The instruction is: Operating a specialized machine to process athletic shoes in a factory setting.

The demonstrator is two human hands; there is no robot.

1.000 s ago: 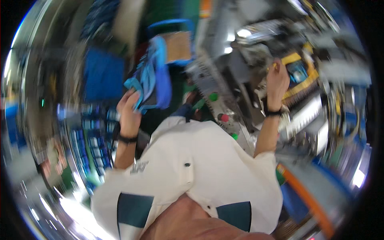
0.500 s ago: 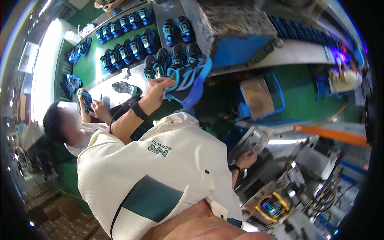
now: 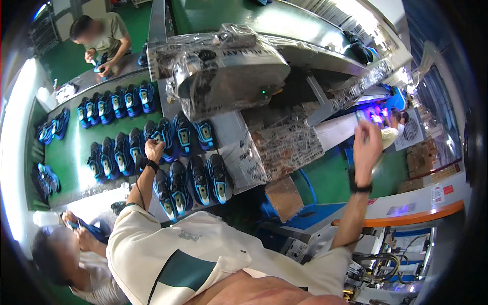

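Observation:
My left hand (image 3: 154, 150) reaches to the rows of shoes, its fingers closed at the near end of a black and blue sneaker (image 3: 165, 133). That sneaker stands among others on the bench. Closer to my body, several more sneakers (image 3: 197, 179) stand side by side on the metal bench edge. My right hand (image 3: 367, 145) is raised off to the right, away from the shoes. Its fingers look bent but are smeared, and no object shows clearly in them.
Rows of sneakers (image 3: 117, 104) cover the green bench (image 3: 66, 162) at left. A plastic-wrapped machine (image 3: 229, 76) rises ahead, beside a pale conveyor (image 3: 338, 133). One co-worker (image 3: 104, 43) handles a shoe at far left; another (image 3: 81, 254) sits near left. A blue-framed chair (image 3: 284, 198) stands below.
My left hand has moved from in front of my chest to the shoe rows. My right hand has risen from the machine at lower right. The view has turned.

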